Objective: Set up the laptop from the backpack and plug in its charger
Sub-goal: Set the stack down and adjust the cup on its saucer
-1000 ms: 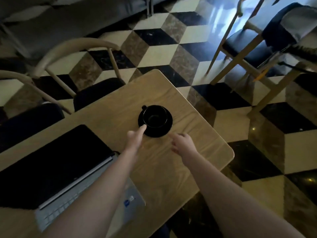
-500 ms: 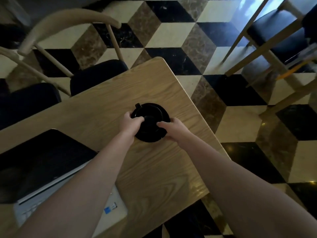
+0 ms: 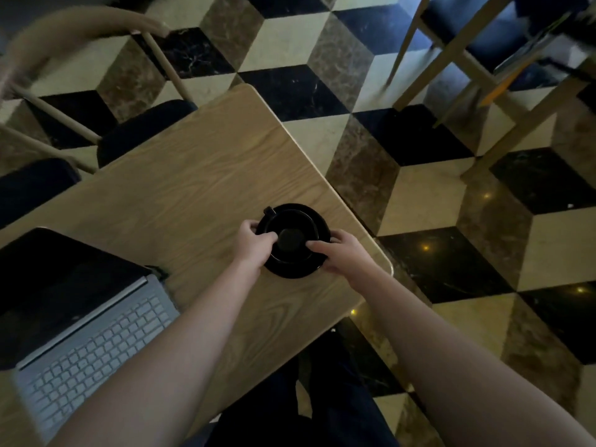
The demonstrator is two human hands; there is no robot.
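Head view, looking down on a wooden table (image 3: pixel 180 195) set on a floor (image 3: pixel 425 195) of black, cream and brown cube-pattern tiles. A black cup (image 3: pixel 292 235) stands on a black saucer (image 3: pixel 295 267) near the table's right edge, its small handle pointing to the upper left. The left hand (image 3: pixel 253 243) grips the left side of cup and saucer, fingers curled over the cup's rim; the right hand (image 3: pixel 338 253) grips the right side, thumb across the rim and fingers at the saucer's edge. Both forearms reach in from the bottom of the frame. The laptop (image 3: pixel 80 317) lies open at the lower left of the table, well apart from the cup, with a dark screen tilted far back and a silver keyboard deck towards the viewer; the left forearm crosses its lower right corner. A small dark object at the laptop's upper right corner, by the hinge, is too dim to identify. A wooden chair (image 3: pixel 96 75) with a dark seat stands past the far left side of the table, blurred; a second chair (image 3: pixel 477 50), also dark-seated, stands at upper right. Dark-clothed legs (image 3: pixel 306 411) show below the table's near edge.
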